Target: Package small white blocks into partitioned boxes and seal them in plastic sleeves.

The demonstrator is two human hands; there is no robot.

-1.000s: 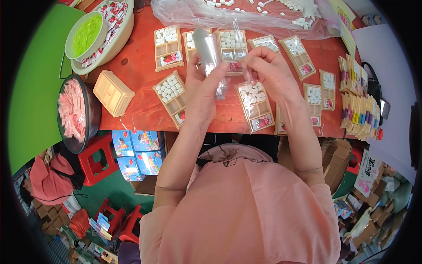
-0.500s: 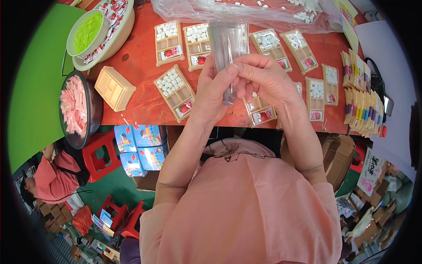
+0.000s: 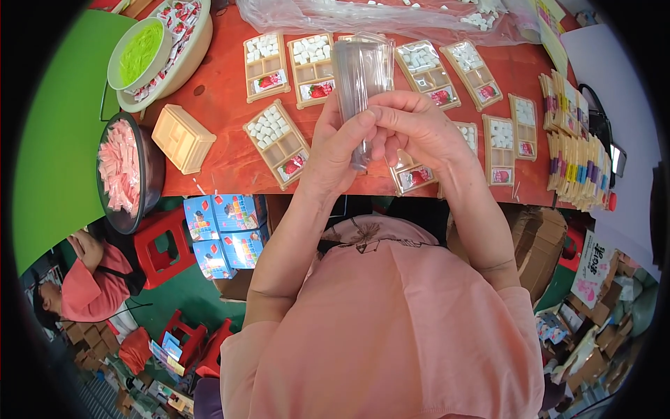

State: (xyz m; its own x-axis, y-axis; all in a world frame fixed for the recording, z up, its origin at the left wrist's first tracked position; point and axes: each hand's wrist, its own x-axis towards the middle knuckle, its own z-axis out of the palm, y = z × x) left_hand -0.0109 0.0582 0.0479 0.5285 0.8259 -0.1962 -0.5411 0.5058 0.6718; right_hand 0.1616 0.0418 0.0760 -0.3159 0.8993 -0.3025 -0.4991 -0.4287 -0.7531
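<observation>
Above the red table, a stack of clear plastic covers [image 3: 359, 77] stands upright between my two hands. My left hand [image 3: 335, 140] is closed around its left side, thumb across the front. From the right, my right hand [image 3: 415, 126] pinches the edge of the covers, its thumb tip close to my left thumb. Around and behind them lie beige compartment trays [image 3: 264, 82] holding small white pieces and a strawberry-printed sachet each. One such tray [image 3: 277, 143] sits just left of my left hand; another [image 3: 412, 176] is partly hidden beneath my right hand.
On the left are a stack of beige trays [image 3: 183, 140], a dark tub of pink packets [image 3: 120, 167] and a bowl of green strips [image 3: 142, 54]. Bundled wooden sticks [image 3: 578, 167] stand right. A plastic sheet [image 3: 391, 28] with white pieces lies behind. Another person [image 3: 94, 272] is lower left.
Both hands keep hold of the covers. The covers' upper ends are turned slightly and look more fanned out. The view has shifted a little.
</observation>
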